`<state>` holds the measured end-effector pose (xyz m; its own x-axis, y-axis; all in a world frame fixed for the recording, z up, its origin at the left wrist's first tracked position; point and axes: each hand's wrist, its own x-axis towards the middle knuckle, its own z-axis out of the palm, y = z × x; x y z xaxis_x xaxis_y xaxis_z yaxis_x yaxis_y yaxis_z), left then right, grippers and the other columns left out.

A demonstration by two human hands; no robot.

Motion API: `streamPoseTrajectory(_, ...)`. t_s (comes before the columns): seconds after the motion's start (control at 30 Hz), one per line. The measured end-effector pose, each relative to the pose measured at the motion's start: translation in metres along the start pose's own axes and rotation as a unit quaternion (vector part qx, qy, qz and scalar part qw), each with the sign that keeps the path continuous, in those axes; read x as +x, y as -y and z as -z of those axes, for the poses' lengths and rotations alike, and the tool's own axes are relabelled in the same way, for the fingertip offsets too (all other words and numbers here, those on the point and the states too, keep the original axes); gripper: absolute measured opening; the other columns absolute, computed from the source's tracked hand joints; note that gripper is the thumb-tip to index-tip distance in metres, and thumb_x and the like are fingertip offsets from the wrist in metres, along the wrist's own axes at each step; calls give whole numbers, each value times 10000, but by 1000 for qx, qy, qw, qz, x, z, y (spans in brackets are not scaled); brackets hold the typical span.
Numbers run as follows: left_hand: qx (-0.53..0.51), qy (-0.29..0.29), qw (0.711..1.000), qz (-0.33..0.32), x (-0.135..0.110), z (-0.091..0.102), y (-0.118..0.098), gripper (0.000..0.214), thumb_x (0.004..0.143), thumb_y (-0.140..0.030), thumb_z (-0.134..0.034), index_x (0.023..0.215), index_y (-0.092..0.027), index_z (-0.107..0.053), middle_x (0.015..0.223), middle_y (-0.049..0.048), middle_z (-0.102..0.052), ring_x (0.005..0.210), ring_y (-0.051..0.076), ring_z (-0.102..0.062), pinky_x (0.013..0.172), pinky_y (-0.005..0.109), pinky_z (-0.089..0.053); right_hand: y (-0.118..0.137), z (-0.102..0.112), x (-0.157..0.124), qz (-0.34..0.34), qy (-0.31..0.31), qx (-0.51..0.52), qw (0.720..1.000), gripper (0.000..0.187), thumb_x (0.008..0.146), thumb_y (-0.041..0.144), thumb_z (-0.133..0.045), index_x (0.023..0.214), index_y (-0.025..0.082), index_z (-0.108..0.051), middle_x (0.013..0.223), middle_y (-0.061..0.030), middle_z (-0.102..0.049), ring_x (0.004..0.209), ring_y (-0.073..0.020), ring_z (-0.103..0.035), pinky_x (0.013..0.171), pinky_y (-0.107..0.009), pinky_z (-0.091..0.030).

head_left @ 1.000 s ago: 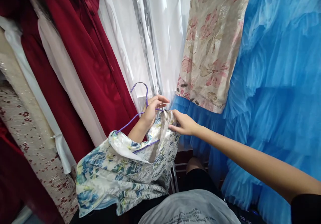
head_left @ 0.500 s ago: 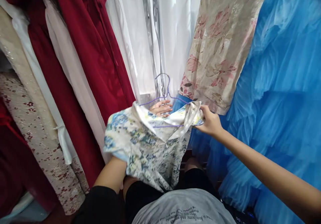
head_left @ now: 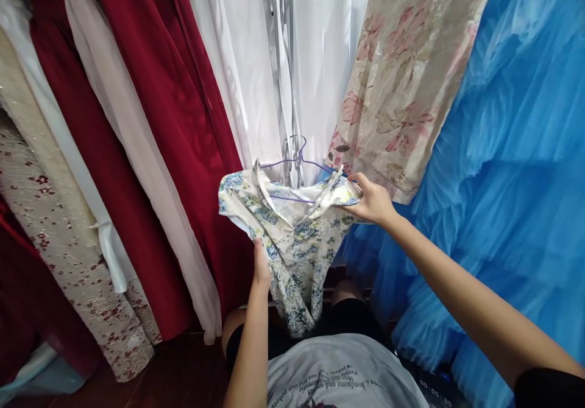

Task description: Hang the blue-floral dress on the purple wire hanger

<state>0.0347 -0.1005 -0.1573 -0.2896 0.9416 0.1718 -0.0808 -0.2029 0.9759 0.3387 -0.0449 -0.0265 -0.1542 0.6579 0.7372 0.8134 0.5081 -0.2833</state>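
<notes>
A blue-and-white floral garment hangs on a purple wire hanger in front of me. My right hand is closed on the garment's right shoulder, at the hanger's end. My left hand reaches up from below and touches the garment's left side; most of its fingers are hidden behind the cloth. The hanger's hook stands up in front of a shiny metal pole.
Hanging clothes surround me: dark red dresses, a pale pink one, beige sequined fabric, white curtains, a pink-flowered beige dress and a blue tulle gown. Dark wooden floor shows below.
The garment has been lifted and now sits on the hanger. My left hand left the hanger's middle and dropped to the garment's lower left side. My right hand stayed on the right shoulder.
</notes>
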Motion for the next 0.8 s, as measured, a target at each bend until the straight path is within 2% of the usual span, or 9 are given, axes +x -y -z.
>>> streamPoseTrajectory(0.17, -47, 23, 999, 5, -41, -19, 29, 737, 725, -428, -824, 1382, -242, -546, 1425, 91, -607, 1364, 301, -532, 1163, 422, -423, -16, 9, 1, 32, -17, 52, 998, 715, 688, 590, -798, 1266, 224, -592, 1202, -117, -719, 1071, -367, -685, 875, -395, -501)
streamPoseTrajectory(0.3, -33, 23, 999, 0, -54, -32, 19, 809, 744, -407, -822, 1459, -264, -472, 1475, 94, -559, 1380, 282, -517, 1178, 413, -406, -28, 5, 13, 27, -33, 137, 990, 693, 661, 548, -824, 1225, 201, -620, 1180, -102, -714, 1078, -347, -671, 945, -415, -496)
streamPoseTrajectory(0.4, 0, 83, 997, -4, -61, -36, 8, 853, 790, -437, -783, 1531, -328, -375, 1569, 36, -448, 1478, 257, -377, 1237, 407, -322, -38, 9, 22, 27, -4, 215, 976, 692, 650, 544, -823, 1205, 180, -628, 1175, -97, -701, 1081, -338, -658, 953, -418, -503)
streamPoseTrajectory(0.5, 4, 104, 994, 15, -73, -41, 12, 874, 767, -436, -797, 1530, -316, -389, 1567, 44, -452, 1475, 272, -382, 1239, 425, -322, -40, 21, 17, 37, 32, 186, 981, 693, 645, 512, -829, 1234, 199, -642, 1184, -97, -688, 1106, -355, -632, 980, -465, -483)
streamPoseTrajectory(0.57, -12, 84, 996, 31, -82, -46, 22, 879, 733, -417, -821, 1508, -294, -425, 1540, 69, -487, 1433, 280, -449, 1218, 425, -358, -30, 27, -2, 40, -5, 134, 990, 644, 684, 495, -798, 1251, 225, -654, 1206, -112, -662, 1161, -378, -587, 1029, -525, -435)
streamPoseTrajectory(0.63, -20, 67, 997, 41, -89, -50, 34, 888, 700, -394, -839, 1488, -279, -447, 1532, 84, -495, 1412, 278, -478, 1209, 416, -368, -7, 25, -35, 3, -120, 115, 986, 523, 776, 481, -711, 1241, 246, -660, 1234, -131, -622, 1217, -391, -536, 1061, -569, -389)
streamPoseTrajectory(0.7, -15, 57, 997, 43, -94, -52, 43, 869, 678, -377, -844, 1458, -275, -474, 1525, 88, -504, 1413, 273, -477, 1210, 410, -364, 22, 9, -77, -100, -255, 165, 947, 374, 888, 452, -581, 1199, 254, -646, 1207, -138, -610, 1190, -374, -547, 1009, -546, -433)
streamPoseTrajectory(0.77, -2, 57, 998, 36, -95, -51, 45, 811, 671, -366, -840, 1411, -277, -522, 1508, 94, -522, 1415, 276, -474, 1209, 413, -360, 50, -17, -114, -194, -238, 266, 914, 257, 936, 460, -487, 1023, 269, -636, 974, -112, -629, 960, -346, -614, 833, -493, -503)
streamPoseTrajectory(0.8, 2, 61, 998, 31, -95, -51, 44, 773, 676, -363, -834, 1388, -278, -547, 1497, 100, -532, 1412, 279, -477, 1207, 415, -361, 60, -32, -128, -223, -153, 318, 909, 256, 944, 473, -464, 901, 272, -616, 833, -84, -608, 832, -323, -612, 745, -459, -506)
